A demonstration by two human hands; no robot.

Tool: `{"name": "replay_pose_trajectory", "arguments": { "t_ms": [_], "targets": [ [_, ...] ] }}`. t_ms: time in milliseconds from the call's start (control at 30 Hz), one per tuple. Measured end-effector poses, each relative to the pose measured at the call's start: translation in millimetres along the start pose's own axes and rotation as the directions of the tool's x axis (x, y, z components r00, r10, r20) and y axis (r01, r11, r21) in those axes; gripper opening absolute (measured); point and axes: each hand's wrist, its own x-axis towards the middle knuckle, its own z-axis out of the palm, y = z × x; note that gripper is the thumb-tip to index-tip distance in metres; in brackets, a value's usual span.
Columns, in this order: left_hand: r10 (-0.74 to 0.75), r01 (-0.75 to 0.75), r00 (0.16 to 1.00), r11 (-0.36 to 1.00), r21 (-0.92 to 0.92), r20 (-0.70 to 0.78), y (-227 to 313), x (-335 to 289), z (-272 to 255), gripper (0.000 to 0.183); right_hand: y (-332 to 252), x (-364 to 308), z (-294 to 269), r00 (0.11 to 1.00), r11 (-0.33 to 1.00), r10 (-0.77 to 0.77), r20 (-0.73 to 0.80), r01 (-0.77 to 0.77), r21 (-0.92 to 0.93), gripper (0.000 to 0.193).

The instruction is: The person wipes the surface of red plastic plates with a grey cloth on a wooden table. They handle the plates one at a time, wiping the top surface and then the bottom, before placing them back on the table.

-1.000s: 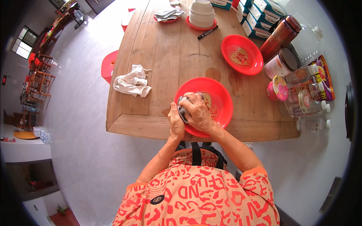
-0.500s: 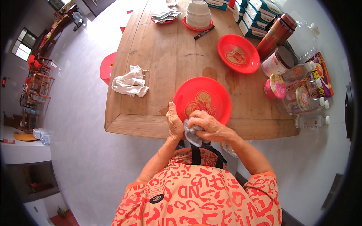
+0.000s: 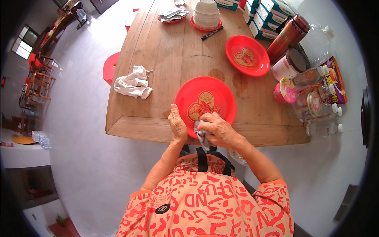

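A round red plate (image 3: 223, 93) with a gold pattern in its middle lies over the front edge of the wooden table, its near rim toward my body. My left hand (image 3: 177, 125) grips the plate's left rim, thumb pointing up along the side. Bunched in my right hand (image 3: 219, 130) is a grey cloth (image 3: 202, 134), pressed on the near part of the plate. Part of the cloth hangs past the rim. My right fingers cover some of the gold pattern.
On the wooden table (image 3: 166, 67) lie a crumpled white cloth (image 3: 133, 83), a second red plate (image 3: 258, 53), a black marker (image 3: 212, 33) and stacked white bowls (image 3: 206, 17). Bottles, a copper-coloured flask (image 3: 288, 35) and boxes line the right. Red stools (image 3: 110, 68) stand at left.
My right hand and the grey cloth have slid slightly right and inward over the plate. My left hand keeps its grip on the rim. The whole view has shifted a little.
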Motion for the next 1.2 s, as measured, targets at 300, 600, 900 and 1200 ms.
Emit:
{"name": "replay_pose_trajectory", "arguments": {
  "t_ms": [300, 600, 900, 1200],
  "targets": [
    [-0.025, 0.024, 0.999, 1.000, 0.017, 0.043, -6.4, 3.2, -5.3, 0.057, -1.1, -6.6, -20.5, 0.991, 0.953, 0.109, -0.076, -0.126, -0.275, 0.024],
    [-0.017, 0.015, 0.999, 0.999, 0.045, 0.051, 1.1, -1.0, -5.3, 0.056, -10.2, 11.8, 23.4, 0.961, 0.958, 0.026, -0.274, -0.103, -0.269, 0.030],
    [-0.203, 0.279, 0.941, 0.917, -0.284, 0.270, 17.9, 7.1, -9.0, 0.042, 24.0, 31.0, 8.8, 0.917, 0.974, -0.024, -0.399, -0.068, -0.215, 0.038],
    [-0.100, 0.084, 0.945, 0.994, 0.066, 0.312, 23.8, 22.9, -11.6, 0.051, 34.9, 19.8, -13.8, 0.979, 0.994, -0.104, -0.175, 0.096, -0.055, 0.039]
  ]
}}
